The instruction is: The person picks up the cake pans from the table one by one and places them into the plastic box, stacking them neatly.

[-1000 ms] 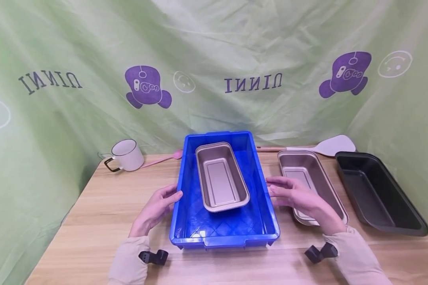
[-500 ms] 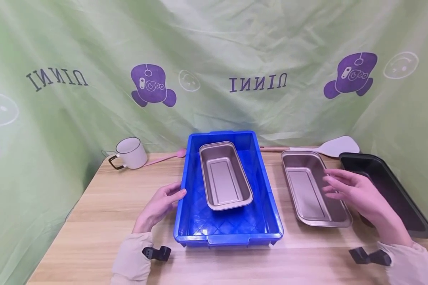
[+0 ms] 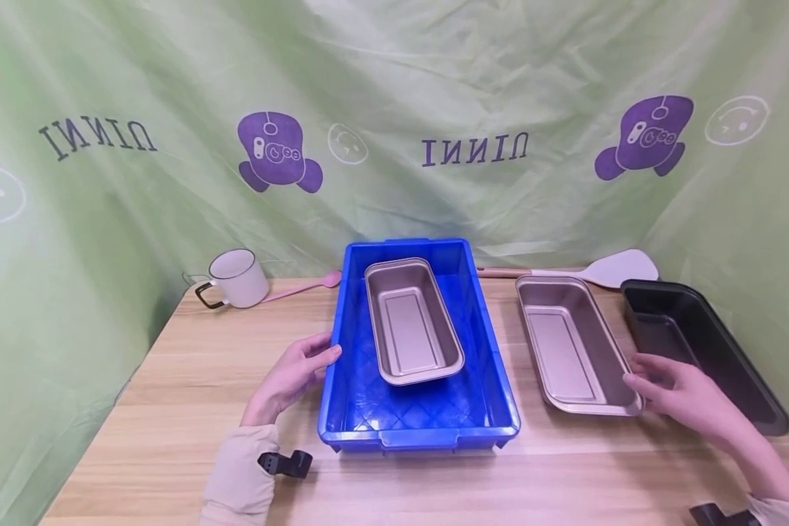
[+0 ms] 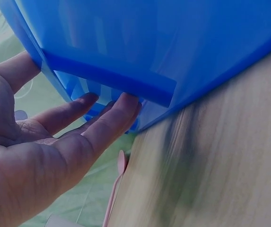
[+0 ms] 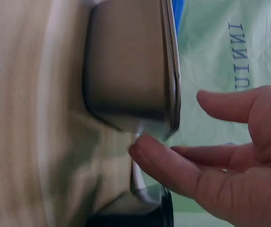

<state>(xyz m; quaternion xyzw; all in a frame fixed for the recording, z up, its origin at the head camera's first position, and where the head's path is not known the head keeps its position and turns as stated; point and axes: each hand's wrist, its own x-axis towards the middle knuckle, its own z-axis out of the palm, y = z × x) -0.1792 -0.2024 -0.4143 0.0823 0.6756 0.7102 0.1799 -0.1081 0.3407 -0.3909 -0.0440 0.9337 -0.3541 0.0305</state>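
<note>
A blue plastic bin (image 3: pixel 417 438) stands mid-table, with a champagne-coloured loaf pan (image 3: pixel 409 329) lying slanted inside it. My left hand (image 3: pixel 296 372) grips the bin's left side, thumb at the rim; in the left wrist view its fingertips (image 4: pixel 128 100) tuck under a ledge on the outer wall. To the right of the bin sits a second champagne loaf pan (image 3: pixel 565 354). At that pan's near right corner is my right hand (image 3: pixel 687 394). The right wrist view shows its thumb (image 5: pixel 220 105) spread apart from the rim and its fingers (image 5: pixel 163 163) just beside the pan's side.
A black loaf pan (image 3: pixel 730 365) lies at the far right, partly behind the right hand. Along the back are a white spatula (image 3: pixel 614 269) with a wooden handle, a pink spoon (image 3: pixel 302 288) and a white enamel mug (image 3: pixel 239 279). Green cloth (image 3: pixel 394 183) hangs behind the table.
My right hand has left the bin's right side, passed over the second champagne pan and come down at its right side. The left hand has stayed at the bin.
</note>
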